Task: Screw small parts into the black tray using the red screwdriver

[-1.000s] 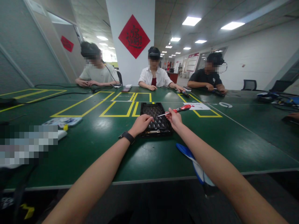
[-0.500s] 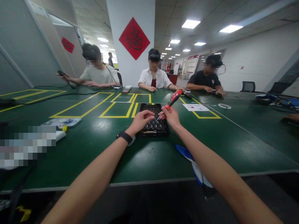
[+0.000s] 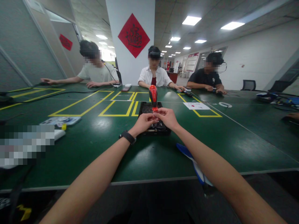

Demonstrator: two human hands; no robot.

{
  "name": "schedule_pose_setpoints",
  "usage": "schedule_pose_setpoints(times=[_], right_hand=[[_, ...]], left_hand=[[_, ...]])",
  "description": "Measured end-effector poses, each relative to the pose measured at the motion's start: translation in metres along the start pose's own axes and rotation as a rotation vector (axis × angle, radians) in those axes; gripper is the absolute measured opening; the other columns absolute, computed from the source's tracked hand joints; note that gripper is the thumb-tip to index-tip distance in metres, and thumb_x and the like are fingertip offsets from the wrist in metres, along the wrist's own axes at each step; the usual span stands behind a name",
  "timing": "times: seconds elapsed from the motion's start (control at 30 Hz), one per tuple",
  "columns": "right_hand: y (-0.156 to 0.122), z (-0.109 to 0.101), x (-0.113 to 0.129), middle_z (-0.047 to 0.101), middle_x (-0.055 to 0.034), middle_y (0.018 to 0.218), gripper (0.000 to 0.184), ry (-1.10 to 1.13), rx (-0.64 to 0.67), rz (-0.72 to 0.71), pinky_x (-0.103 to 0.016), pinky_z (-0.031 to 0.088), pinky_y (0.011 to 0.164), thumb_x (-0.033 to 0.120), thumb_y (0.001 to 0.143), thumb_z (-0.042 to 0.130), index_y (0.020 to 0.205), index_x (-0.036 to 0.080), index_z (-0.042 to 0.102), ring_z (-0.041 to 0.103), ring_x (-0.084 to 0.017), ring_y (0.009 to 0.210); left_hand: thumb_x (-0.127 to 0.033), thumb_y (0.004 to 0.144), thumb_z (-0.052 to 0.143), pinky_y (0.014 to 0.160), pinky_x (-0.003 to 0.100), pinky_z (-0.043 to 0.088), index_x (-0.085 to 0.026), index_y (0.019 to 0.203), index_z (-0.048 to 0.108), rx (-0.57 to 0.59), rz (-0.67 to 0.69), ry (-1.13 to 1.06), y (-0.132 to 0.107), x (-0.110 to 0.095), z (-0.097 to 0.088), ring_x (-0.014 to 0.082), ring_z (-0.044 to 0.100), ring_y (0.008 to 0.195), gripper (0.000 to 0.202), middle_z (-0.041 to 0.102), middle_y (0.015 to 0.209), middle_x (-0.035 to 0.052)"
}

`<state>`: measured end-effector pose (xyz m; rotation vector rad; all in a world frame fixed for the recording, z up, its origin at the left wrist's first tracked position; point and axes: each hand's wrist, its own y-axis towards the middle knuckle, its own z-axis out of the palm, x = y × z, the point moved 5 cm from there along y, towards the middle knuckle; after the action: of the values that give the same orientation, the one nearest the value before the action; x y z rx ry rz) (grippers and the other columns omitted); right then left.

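Note:
A red-handled screwdriver (image 3: 153, 97) stands nearly upright, handle up, over the near end of a black tray (image 3: 144, 109) on the green table (image 3: 149, 155). My right hand (image 3: 167, 119) is closed around the lower part of the screwdriver. My left hand (image 3: 142, 123), with a black watch on its wrist, pinches the shaft just below the handle, touching the right hand. The tip is hidden behind my fingers.
Three people sit across the table, hands on small devices. Yellow taped rectangles (image 3: 116, 107) mark the tabletop. A white paper (image 3: 195, 105) lies right of the tray, a blue-and-white object (image 3: 196, 166) near the front edge under my right arm, cards (image 3: 58, 121) at left.
The screwdriver swung from lying sideways in my right hand to standing upright. My left hand left the tray's edge and came over to pinch the shaft beside the right hand.

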<state>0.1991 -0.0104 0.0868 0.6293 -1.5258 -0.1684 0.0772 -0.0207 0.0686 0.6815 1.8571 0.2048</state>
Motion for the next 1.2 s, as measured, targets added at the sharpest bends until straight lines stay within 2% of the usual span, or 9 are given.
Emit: schedule_pose_setpoints(times=[0.13,0.23,0.3,0.4,0.5,0.73,0.87,0.97,1.2], right_hand=[[0.001,0.001,0.000,0.068,-0.0060,0.082,0.028,-0.042,0.043,-0.030,-0.029,0.050,0.070,0.033,0.067,0.070,0.086,0.012,0.067,0.062,-0.014,0.071],[0.002,-0.002,-0.002,0.068,-0.0072,0.092,0.031,-0.098,-0.002,-0.064,-0.028,0.049,0.074,0.033,0.068,0.070,0.092,0.013,0.067,0.061,-0.014,0.076],[0.004,-0.005,-0.007,0.067,-0.0072,0.096,0.034,-0.097,-0.016,-0.033,-0.028,0.049,0.074,0.034,0.070,0.068,0.097,0.014,0.067,0.061,-0.013,0.078],[0.005,-0.004,-0.020,0.069,-0.0064,0.092,0.035,-0.025,0.090,0.127,-0.026,0.049,0.072,0.035,0.075,0.063,0.103,0.014,0.066,0.061,-0.011,0.076],[0.004,-0.004,-0.027,0.071,-0.0054,0.088,0.036,-0.002,0.175,0.222,-0.023,0.048,0.072,0.029,0.072,0.067,0.105,0.013,0.067,0.062,-0.010,0.074],[0.000,-0.006,-0.028,0.072,-0.0062,0.076,0.035,0.024,0.178,0.341,-0.024,0.050,0.069,0.022,0.061,0.075,0.094,0.010,0.070,0.064,-0.011,0.066],[-0.002,-0.008,-0.026,0.072,-0.0048,0.073,0.035,0.001,0.192,0.365,-0.026,0.051,0.071,0.022,0.055,0.078,0.088,0.011,0.072,0.065,-0.012,0.065],[0.000,-0.011,-0.028,0.071,-0.0036,0.068,0.033,-0.057,0.175,0.348,-0.026,0.051,0.071,0.020,0.051,0.080,0.081,0.010,0.071,0.064,-0.012,0.063],[0.000,-0.008,-0.037,0.066,-0.0006,0.061,0.035,-0.163,0.230,0.237,-0.022,0.047,0.059,0.019,0.045,0.082,0.072,0.010,0.064,0.059,-0.009,0.056]], left_hand=[[-0.032,0.077,0.059,0.064,0.026,0.043,-0.011,0.089,0.066,-0.008,0.056,0.131,0.001,0.001,-0.003,0.0148,0.057,0.067,0.025,0.067,0.076,0.0035],[-0.029,0.079,0.055,0.066,0.026,0.043,-0.012,0.088,0.064,-0.027,0.102,0.173,0.003,0.001,-0.006,0.0149,0.057,0.069,0.021,0.066,0.078,0.0032],[-0.026,0.081,0.052,0.068,0.026,0.043,-0.013,0.086,0.063,-0.038,0.120,0.182,0.004,0.001,-0.009,0.0147,0.056,0.071,0.018,0.065,0.079,0.0029],[-0.023,0.082,0.048,0.070,0.026,0.043,-0.014,0.088,0.061,-0.064,0.125,0.178,0.006,0.003,-0.013,0.0143,0.056,0.072,0.017,0.064,0.078,0.0022],[-0.022,0.083,0.046,0.073,0.028,0.043,-0.015,0.090,0.059,-0.108,0.123,0.205,0.006,0.003,-0.017,0.0148,0.056,0.075,0.016,0.063,0.081,0.0021],[-0.024,0.084,0.047,0.084,0.034,0.038,-0.019,0.090,0.061,-0.137,0.104,0.445,0.000,-0.005,-0.011,0.0195,0.052,0.088,0.016,0.063,0.085,0.0031],[-0.032,0.086,0.045,0.089,0.037,0.035,-0.019,0.091,0.062,-0.232,0.124,0.504,-0.001,-0.008,-0.014,0.0218,0.049,0.097,0.023,0.061,0.095,0.0057],[-0.037,0.089,0.040,0.089,0.035,0.036,-0.018,0.086,0.064,-0.268,0.113,0.458,0.001,-0.004,-0.020,0.0211,0.051,0.096,0.030,0.062,0.094,0.0060],[-0.040,0.082,0.052,0.074,0.028,0.043,-0.015,0.079,0.065,-0.144,0.111,0.220,0.002,-0.002,-0.019,0.0166,0.057,0.076,0.028,0.065,0.081,0.0042]])
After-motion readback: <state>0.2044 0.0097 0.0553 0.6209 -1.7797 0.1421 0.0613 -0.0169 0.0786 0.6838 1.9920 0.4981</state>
